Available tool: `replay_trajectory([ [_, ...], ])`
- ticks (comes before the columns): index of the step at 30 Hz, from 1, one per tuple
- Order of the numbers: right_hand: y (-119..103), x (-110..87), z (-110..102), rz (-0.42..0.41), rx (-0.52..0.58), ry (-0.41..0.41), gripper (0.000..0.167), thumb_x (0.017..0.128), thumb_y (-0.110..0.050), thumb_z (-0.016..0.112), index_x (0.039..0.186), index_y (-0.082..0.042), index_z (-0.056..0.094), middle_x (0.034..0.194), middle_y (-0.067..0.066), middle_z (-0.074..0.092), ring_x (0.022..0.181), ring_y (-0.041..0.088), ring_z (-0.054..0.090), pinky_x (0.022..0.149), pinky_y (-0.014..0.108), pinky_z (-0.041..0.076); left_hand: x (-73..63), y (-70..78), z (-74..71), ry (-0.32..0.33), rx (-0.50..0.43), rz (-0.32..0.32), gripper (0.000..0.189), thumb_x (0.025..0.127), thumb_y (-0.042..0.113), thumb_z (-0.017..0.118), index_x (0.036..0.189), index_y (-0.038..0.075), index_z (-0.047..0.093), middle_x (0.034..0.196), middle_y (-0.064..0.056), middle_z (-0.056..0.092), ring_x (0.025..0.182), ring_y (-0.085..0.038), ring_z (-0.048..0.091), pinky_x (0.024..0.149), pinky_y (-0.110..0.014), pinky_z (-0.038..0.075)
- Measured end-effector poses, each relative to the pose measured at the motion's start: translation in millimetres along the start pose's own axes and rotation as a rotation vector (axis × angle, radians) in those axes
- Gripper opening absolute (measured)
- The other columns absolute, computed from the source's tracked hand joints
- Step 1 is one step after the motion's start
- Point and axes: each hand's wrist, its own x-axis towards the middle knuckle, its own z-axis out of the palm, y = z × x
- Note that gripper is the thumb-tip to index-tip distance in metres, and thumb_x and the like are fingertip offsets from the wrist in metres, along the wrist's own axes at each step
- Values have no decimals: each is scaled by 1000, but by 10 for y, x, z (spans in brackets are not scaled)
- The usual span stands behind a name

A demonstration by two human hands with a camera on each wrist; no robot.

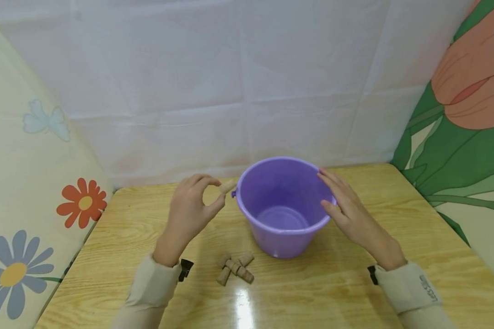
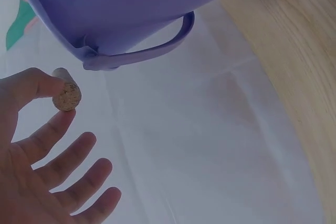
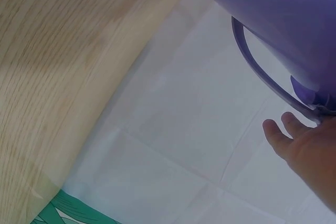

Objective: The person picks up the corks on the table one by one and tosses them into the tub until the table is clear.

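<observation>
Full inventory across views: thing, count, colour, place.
Table: 1, yellow wood-grain, foreground
Bucket: 1, purple, on table
Bucket handle: 1, purple, on bucket
Held cork: 1, tan, beside bucket
Loose corks: about 5 (overlapping), tan-brown, clustered on table in front of bucket
Sheet: 1, white, behind table
Side panels: 2, printed cream, flanking table
Printed flowers: 3, red, blue, pink, on side panels
Butterfly: 1, pale blue, left side panel
Sleeves: 2, beige, forearms
Fittings: 2, black, beside sleeves
Left hand: 1, bare, pinching held cork
Right hand: 1, bare, at bucket's right side
</observation>
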Motion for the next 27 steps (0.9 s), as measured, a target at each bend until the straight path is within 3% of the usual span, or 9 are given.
replay_trajectory([
  [6, 11, -3, 9, -10, -3, 10, 57, 96, -6, 53, 150, 0, 37, 158, 23, 33, 146, 45, 27, 113, 70, 22, 84, 101, 64, 12, -27, 38, 23, 82, 22, 79, 100, 8, 73, 105, -10, 72, 100, -32, 65, 90, -46, 53],
  [14, -2, -9, -12, 10, -1, 3, 57, 97, -8, 53, 151, -2, 36, 159, 21, 31, 146, 45, 25, 113, 71, 21, 170, 221, 145, -18, -41, 51, 20, 83, 20, 75, 100, 10, 75, 105, -7, 72, 99, -29, 64, 85, -42, 53],
  [27, -2, 11, -7, 10, -11, -14, 58, 97, -8, 53, 151, -1, 35, 158, 23, 32, 146, 44, 25, 113, 71, 21, 225, 287, 254, -39, -55, 83, 16, 80, 18, 76, 94, 10, 75, 102, -6, 71, 95, -27, 63, 82, -41, 53],
])
